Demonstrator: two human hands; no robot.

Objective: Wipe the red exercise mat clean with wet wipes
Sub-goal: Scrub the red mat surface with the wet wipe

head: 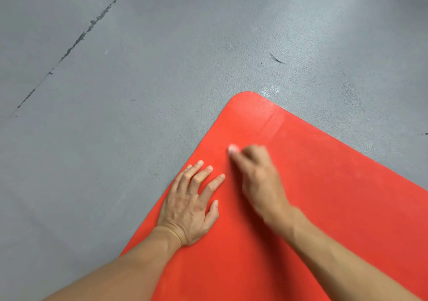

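well, the grey floor (pixel 139 68) takes up most of what you see from up here, speckled and scuffed, with a long dark crack (pixel 76 42) running diagonally across its far left part and a thin dark strand (pixel 276 58) lying loose further right. on it lies the red exercise mat (pixel 335 208), spread flat, its rounded corner (pixel 249 96) pointing away from the person and a paler, shiny damp-looking streak (pixel 273 124) just behind that corner. two bare forearms come in from the near edge. the left hand (pixel 190 205) rests palm down on the mat near its left edge, fingers straight and spread, thumb out to the side, holding nothing. the right hand (pixel 257 175) is beside it, a little further up the mat, blurred, its fingers curled down toward the surface; a small pale bit (pixel 233 148) shows at the fingertips, touching the mat, which looks like a wet wipe pinched there, though the blur makes it hard to be sure.
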